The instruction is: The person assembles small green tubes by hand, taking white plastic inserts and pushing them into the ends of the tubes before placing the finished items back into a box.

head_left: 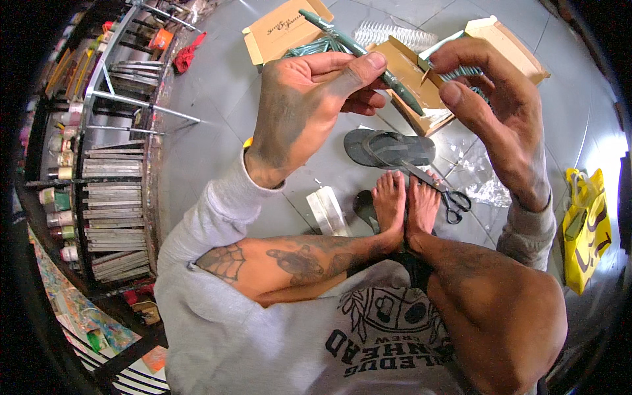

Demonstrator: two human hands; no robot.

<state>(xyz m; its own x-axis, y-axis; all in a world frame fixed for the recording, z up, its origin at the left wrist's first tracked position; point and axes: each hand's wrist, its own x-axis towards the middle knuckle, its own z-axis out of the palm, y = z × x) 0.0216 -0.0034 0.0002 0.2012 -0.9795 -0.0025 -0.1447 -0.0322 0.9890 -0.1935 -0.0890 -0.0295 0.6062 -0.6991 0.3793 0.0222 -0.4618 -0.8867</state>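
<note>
My left hand (299,102) is raised in front of me, pinching a dark green pen (403,92) between thumb and fingers. The pen slants from upper left to lower right. Just right of it, my right hand (510,108) has its thumb and forefinger curled close together, around a small flat tan-and-green piece whose kind I cannot make out. Behind my hands, an open cardboard box (280,26) has several teal pens (316,46) beside its lid. A second open cardboard box (510,43) lies partly hidden by my right hand, with more teal pens inside.
Clear plastic packaging (395,34) lies between the boxes. Near my bare feet are a black flip-flop (388,146), black-handled scissors (455,204) and a white packet (328,210). A yellow bag (584,230) stands right; a shelf rack (115,197) with stacked frames and jars lines the left.
</note>
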